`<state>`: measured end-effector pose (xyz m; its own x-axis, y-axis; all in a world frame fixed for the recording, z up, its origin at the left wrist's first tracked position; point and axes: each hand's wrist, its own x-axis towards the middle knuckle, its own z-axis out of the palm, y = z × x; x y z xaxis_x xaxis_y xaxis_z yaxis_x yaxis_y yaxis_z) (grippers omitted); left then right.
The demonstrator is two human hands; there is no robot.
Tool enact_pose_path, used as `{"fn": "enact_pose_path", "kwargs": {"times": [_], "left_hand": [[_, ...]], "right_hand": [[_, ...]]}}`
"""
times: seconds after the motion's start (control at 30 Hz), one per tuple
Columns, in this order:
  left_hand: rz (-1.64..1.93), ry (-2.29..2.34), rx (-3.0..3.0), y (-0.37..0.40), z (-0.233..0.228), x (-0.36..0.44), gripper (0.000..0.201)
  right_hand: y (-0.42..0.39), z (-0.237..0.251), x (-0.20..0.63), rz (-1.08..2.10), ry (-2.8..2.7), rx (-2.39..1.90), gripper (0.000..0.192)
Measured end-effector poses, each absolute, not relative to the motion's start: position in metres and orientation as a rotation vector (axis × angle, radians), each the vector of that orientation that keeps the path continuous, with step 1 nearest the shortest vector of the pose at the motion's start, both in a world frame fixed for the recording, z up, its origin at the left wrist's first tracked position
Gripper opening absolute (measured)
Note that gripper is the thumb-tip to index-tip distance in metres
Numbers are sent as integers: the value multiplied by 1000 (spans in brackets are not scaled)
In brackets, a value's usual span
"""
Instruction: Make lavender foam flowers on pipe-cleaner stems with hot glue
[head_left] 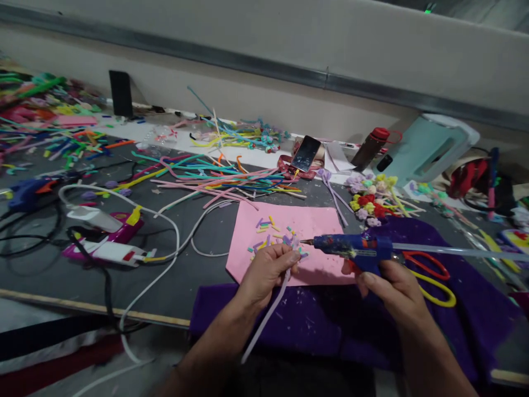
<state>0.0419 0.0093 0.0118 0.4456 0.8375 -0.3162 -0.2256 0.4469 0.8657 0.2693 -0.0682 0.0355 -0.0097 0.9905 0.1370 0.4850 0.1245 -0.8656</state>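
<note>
I see my left hand (266, 270) pinching a lilac pipe cleaner (268, 314) over the pink sheet (318, 226), fingers closed on its tip; my right hand (392, 289) grips one blue glue gun (355, 249), its nozzle just right of that tip. Best to steady the tip and squeeze gently. One pair of scissors (430, 275) lies right of the sheet.

Left hand (264, 273) pinches lilac pipe cleaner (266, 314) over pink sheet (314, 226); right hand (392, 292) grips blue glue gun (355, 249), nozzle pointing nine o'clock, near pinch.
</note>
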Motion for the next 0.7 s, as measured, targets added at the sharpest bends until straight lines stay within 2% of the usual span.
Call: {"fn": "enact_pose_path", "kwargs": {"times": [0.17,0.37,0.7], "left_hand": [[749,892,860,9,12,44,29],[743,913,889,9,11,44,29],[741,928,909,9,11,46,29]], "right_hand": [[-70,38,272,703,-1698,-1481,23],[-71,38,270,640,-1761,-1454,12],[-69,40,268,494,-1869,-1451,18]]}}
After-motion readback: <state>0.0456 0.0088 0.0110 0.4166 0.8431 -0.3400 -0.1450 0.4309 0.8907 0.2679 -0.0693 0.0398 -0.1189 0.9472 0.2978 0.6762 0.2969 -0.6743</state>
